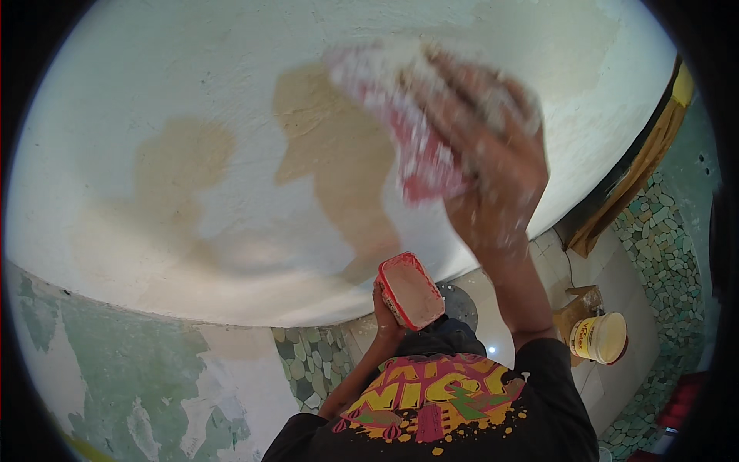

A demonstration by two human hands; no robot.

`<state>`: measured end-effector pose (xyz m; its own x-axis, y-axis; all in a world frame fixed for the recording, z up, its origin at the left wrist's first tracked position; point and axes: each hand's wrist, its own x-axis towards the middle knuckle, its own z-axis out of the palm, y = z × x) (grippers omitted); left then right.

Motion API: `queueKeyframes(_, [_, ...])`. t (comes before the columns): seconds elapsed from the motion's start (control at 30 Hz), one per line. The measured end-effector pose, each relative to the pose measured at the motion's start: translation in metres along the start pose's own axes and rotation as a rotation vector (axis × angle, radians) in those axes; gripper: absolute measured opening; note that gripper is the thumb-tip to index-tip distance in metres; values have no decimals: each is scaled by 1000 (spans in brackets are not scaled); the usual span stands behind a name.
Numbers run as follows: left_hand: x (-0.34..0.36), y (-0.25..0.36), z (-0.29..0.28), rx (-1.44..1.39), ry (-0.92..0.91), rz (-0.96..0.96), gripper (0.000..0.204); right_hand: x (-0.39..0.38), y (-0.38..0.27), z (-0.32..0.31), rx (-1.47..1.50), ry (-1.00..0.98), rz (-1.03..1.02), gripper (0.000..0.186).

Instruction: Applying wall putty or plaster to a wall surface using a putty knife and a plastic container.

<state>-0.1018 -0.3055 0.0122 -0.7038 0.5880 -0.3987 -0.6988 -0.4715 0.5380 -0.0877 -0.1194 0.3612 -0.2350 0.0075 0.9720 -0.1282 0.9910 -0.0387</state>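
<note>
White plaster (100,146) fills most of the far side, curving across the view, with tan damp-looking patches left of centre. At near left is a green wall (115,354) with pale flaked areas, while green stone paving (662,254) borders pale floor tiles (627,308) at right. Nearest is the person's black T-shirt (558,400), printed in yellow and pink. A white plastic bucket (604,339) with a yellow label stands at right, just beside a brown cardboard box (573,314). The right hand (504,162), smeared with white and blurred, has its fingers bent over a pink flat piece (431,158), also coated white, held in front of the plaster; whether the piece touches it I cannot tell, and the thumb is hidden. Lower and nearer, left of the right forearm, a red-rimmed plastic tub (392,302) holds pale pinkish paste (416,291). The left hand (387,319) clasps the tub's left side, fingers wrapped against its wall.
</note>
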Motion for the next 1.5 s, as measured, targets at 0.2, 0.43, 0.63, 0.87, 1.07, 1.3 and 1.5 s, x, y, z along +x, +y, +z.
queueKeyframes(0.2, [-9,-6,3,-13,-41,19,71,-24,1,17,-37,-72,76,40])
queueKeyframes(0.43, [-16,4,6,-63,-90,15,71,-15,-10,-3,100,-111,142,40])
queueKeyframes(0.63, [-25,4,22,23,-34,41,72,-1,3,0,-60,2,257,47])
queueKeyframes(0.87, [-27,10,20,20,1,10,71,-42,-37,16,198,-241,368,57])
queueKeyframes(1.07, [-29,6,19,9,-30,14,72,-22,-5,6,153,-12,334,62])
queueKeyframes(1.3, [-23,7,6,-20,-5,13,70,-62,-27,45,8,-157,119,46])
queueKeyframes(1.5, [-14,6,-1,27,72,63,70,-56,-40,50,43,-112,5,33])
